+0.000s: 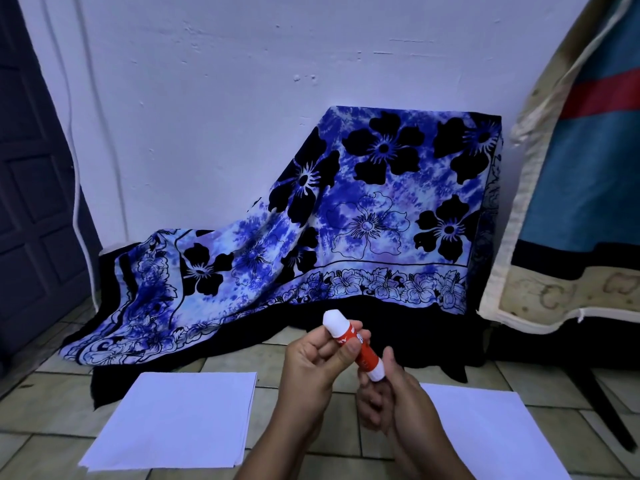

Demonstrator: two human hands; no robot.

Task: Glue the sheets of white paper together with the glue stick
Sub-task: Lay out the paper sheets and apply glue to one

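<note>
Glue stick [362,356] held up in both my hands.

My left hand [311,365] curls its fingers round the white cap end, and my right hand [401,407] grips the white bottom end, so the stick sits tilted in the air between them. Under the glue stick, on the tiled floor [266,403], a pile of white paper [176,417] lies to its left and the other white paper [485,434] lies to its right, well apart. Behind the glue stick a blue cloth [346,220] with black flowers hangs down by the white wall [207,98].
</note>
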